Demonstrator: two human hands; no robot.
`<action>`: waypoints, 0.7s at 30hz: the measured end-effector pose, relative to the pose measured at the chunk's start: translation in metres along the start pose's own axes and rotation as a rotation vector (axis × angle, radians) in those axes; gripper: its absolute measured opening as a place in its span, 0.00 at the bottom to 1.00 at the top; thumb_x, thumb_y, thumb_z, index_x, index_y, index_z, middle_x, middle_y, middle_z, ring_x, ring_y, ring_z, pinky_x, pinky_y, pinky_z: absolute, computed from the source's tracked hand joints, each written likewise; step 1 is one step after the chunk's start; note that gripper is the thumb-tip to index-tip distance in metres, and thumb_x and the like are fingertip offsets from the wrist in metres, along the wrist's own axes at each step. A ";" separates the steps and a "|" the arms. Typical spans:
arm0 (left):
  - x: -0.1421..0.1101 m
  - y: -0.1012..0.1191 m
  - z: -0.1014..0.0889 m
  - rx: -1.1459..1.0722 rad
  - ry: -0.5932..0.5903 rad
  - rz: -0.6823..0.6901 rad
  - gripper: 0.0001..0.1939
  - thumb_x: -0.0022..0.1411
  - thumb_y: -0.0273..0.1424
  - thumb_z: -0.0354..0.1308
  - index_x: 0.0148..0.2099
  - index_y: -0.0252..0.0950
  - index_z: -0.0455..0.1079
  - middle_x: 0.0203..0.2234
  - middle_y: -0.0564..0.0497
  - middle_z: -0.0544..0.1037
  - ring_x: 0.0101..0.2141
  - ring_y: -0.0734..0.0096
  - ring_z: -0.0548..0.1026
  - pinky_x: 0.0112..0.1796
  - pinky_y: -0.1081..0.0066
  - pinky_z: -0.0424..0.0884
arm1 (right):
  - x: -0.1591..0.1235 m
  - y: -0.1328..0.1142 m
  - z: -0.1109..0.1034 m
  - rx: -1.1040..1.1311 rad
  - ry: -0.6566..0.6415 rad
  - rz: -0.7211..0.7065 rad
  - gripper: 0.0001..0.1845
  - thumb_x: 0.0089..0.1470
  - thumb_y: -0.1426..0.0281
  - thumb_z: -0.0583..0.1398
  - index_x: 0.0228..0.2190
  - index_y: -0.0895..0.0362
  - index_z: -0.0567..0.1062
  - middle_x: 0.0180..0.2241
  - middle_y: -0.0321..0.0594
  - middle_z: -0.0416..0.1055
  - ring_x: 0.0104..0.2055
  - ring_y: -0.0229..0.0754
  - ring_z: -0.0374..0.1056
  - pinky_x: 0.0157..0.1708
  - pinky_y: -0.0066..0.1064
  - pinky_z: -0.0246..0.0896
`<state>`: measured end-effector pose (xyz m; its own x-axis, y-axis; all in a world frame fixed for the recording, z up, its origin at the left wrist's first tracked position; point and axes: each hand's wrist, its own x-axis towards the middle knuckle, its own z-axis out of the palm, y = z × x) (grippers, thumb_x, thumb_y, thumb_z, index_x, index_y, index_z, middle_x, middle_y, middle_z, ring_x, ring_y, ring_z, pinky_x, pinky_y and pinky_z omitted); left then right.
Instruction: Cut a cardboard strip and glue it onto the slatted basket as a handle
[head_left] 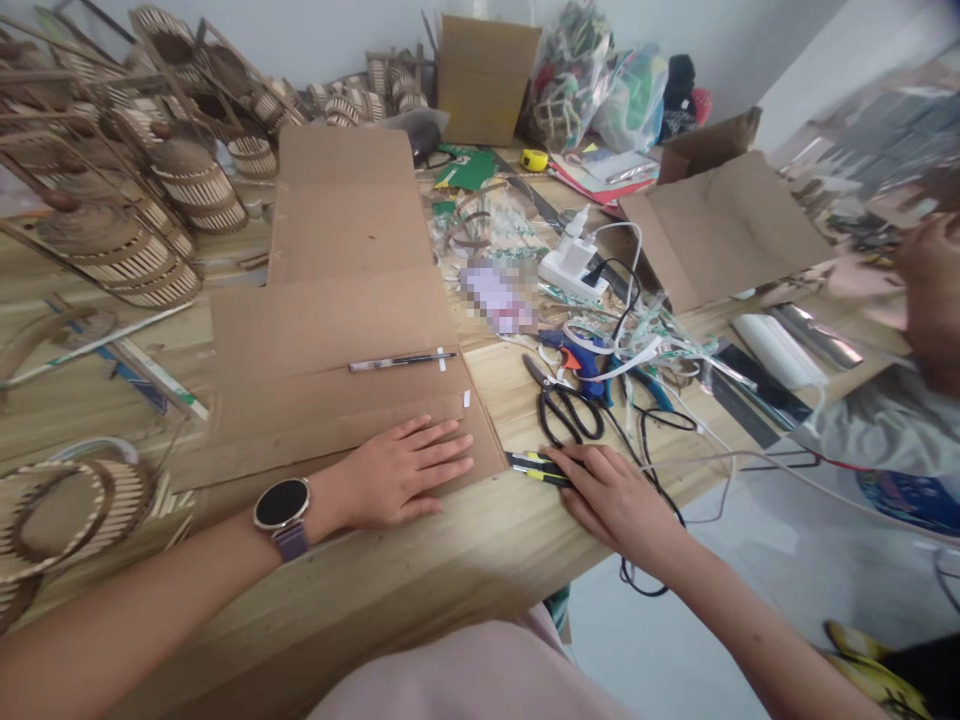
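Note:
My left hand (405, 470), with a round watch (282, 504) on its wrist, lies flat with fingers stretched out on the near edge of a flattened brown cardboard sheet (337, 330). My right hand (611, 495) rests on the wooden table (465, 560), its fingers closing around a yellow-and-black utility knife (534, 467) that lies just right of the cardboard. A pen (401, 362) lies across the middle of the cardboard.
Black scissors (562, 405), a blue glue gun (581, 350), a white power strip (574, 265) and tangled cables crowd the right. Woven stick baskets (150, 200) fill the left and back. An open cardboard box (724, 225) and another person (934, 300) are at the right edge.

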<state>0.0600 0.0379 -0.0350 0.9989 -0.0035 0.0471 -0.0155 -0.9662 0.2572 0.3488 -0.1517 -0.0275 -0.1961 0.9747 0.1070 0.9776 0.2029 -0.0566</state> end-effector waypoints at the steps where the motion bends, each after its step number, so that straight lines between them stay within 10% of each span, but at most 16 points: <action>1: 0.003 0.000 -0.001 0.004 -0.015 -0.002 0.27 0.72 0.45 0.42 0.69 0.41 0.53 0.68 0.50 0.55 0.69 0.61 0.46 0.66 0.56 0.39 | -0.001 0.000 0.000 -0.007 0.002 0.012 0.25 0.64 0.68 0.49 0.60 0.55 0.65 0.46 0.49 0.72 0.48 0.52 0.67 0.46 0.45 0.68; 21: 0.006 -0.004 0.003 0.073 0.005 0.033 0.31 0.72 0.49 0.36 0.70 0.40 0.51 0.68 0.51 0.53 0.69 0.61 0.43 0.66 0.58 0.35 | 0.008 0.004 0.006 -0.145 0.128 -0.135 0.23 0.66 0.62 0.50 0.53 0.63 0.72 0.38 0.48 0.72 0.40 0.47 0.69 0.40 0.37 0.69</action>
<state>0.0664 0.0407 -0.0388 0.9976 -0.0349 0.0594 -0.0453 -0.9818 0.1844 0.3505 -0.1424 -0.0324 -0.3230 0.9181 0.2297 0.9459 0.3057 0.1085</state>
